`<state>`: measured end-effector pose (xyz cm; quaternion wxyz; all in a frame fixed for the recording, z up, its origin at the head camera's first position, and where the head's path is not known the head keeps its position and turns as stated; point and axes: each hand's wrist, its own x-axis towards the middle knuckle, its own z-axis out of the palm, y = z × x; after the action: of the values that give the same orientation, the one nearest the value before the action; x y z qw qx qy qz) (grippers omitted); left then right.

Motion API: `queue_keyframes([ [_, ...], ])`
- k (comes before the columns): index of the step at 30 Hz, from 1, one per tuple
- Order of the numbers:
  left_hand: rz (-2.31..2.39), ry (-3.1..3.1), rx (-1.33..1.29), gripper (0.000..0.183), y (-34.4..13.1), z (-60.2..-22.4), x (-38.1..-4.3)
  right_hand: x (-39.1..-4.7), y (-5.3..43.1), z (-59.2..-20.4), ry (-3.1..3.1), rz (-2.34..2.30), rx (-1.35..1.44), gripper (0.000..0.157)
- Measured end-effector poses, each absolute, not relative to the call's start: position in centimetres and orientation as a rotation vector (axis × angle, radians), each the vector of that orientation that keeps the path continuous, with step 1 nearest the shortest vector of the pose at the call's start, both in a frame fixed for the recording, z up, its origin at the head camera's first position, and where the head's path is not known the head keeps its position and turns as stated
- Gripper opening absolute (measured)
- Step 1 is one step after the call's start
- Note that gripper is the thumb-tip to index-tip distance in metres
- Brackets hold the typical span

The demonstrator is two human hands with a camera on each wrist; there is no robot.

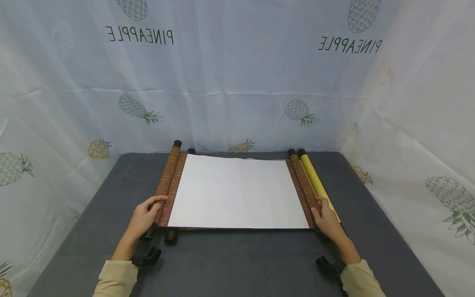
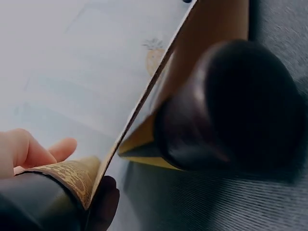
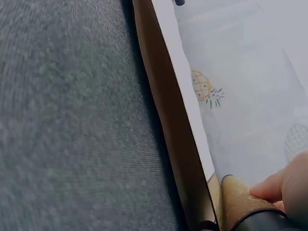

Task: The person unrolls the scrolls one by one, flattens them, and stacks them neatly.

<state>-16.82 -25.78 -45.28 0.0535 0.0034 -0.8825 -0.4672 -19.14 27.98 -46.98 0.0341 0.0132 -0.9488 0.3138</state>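
Note:
A hanging scroll lies partly unrolled sideways, its blank white sheet [image 1: 237, 192] between two brown patterned rolls with black end knobs. My left hand [image 1: 142, 216] grips the near end of the left roll [image 1: 169, 169]; in the left wrist view, fingers curl over its patterned edge [image 2: 72, 178]. At the other side my right hand [image 1: 328, 220] holds the near end of the right roll [image 1: 302, 177], thumb toward the sheet. Beside that roll is a yellow roll [image 1: 315, 175] with a black knob. Under the left part, another black knob [image 2: 250, 106] sticks out; what it belongs to is mostly hidden.
The scroll rests over a dark grey table [image 1: 241, 264]. Pale curtains [image 1: 230, 62] printed with pineapples stand behind and at both sides. Black wrist mounts [image 1: 146, 258] are on both forearms, below beige sleeves [image 1: 116, 276].

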Motion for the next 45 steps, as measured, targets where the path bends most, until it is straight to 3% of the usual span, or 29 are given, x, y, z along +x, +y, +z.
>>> queue_keyframes([
  [21, -1.541, -2.651, 0.022, 0.031, -24.5, -46.5, -17.4, -18.6, 28.1, -46.7, -2.853, 0.860, 0.031, 0.045],
  [29, -1.466, -2.721, 0.004, 0.051, -24.4, -46.6, -17.6, -18.2, 28.2, -47.0, -2.707, 0.756, 0.013, 0.043],
  [34, -1.328, -2.842, 0.160, 0.063, -24.7, -46.6, -17.3, -17.8, 28.2, -46.9, -2.668, 0.686, -0.077, 0.041],
  [45, -1.218, -2.848, 0.241, 0.053, -25.1, -46.8, -17.1, -17.7, 27.5, -45.9, -2.728, 0.609, -0.325, 0.042],
])
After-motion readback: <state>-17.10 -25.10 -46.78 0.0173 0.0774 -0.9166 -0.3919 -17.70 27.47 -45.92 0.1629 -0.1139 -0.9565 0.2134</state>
